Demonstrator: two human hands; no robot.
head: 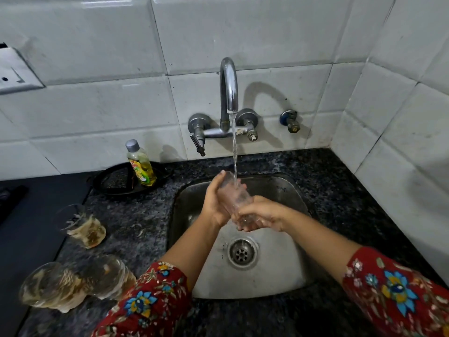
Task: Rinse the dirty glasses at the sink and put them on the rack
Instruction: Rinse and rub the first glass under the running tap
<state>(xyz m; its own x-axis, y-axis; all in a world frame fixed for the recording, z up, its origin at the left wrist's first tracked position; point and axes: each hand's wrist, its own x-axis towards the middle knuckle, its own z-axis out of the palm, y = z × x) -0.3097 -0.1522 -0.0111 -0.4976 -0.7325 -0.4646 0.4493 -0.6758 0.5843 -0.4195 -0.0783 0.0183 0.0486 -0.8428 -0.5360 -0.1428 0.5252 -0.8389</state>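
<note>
The clear glass (235,194) is held tilted over the sink (279,271), and the thin stream of water (234,152) from the curved chrome faucet (228,86) meets it near the rim. The left hand (213,203) wraps its upper wall with fingers (220,175) curled round it. The right hand (263,215) cups the base from below, its fingers clamped on the bottom. The step in hand looks like the rinse itself. To do it well, the glass should turn so the stream sweeps the whole inner wall, then fill and tip out over the drain (243,251). The grip should be firm, since wet, smooth glass slips easily and the brushed steel basin is hard. Three dirty glasses (85,227) wait on the speckled dark stone counter (340,186) to the left of the sink, smeared with brownish-yellow residue. Blur at the edge of the view hides whether the nearest two stand or lie. Behind them a plastic soap bottle (141,166) with yellow-green liquid and a grey cap stands on a round black tray (109,183). Glossy white tiles (97,105) line the wall. No rack is in view.
</note>
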